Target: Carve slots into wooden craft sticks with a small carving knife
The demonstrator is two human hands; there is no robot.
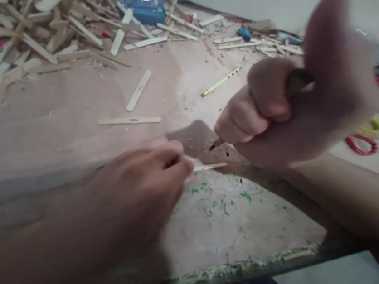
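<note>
My left hand (152, 173) is closed in a pinch on a thin wooden craft stick (211, 166) close above the tabletop. The stick's free end points right, and the rest is hidden by my fingers. My right hand (273, 100) makes a fist with the thumb raised, wrapped round a slim pointed tool (214, 145). Its dark tip shows below the little finger, over the craft stick and apart from it. The tool's rounded dark end shows near the thumb; my fingers cover its middle, so its exact kind is unclear.
Two loose craft sticks (129, 121) and a yellow pencil (221, 82) lie beyond my hands. A large pile of wooden sticks (43, 35) fills the back left, beside a blue object (146, 14). Red handles (361, 145) lie at right. The table's front edge (204, 274) holds scraps.
</note>
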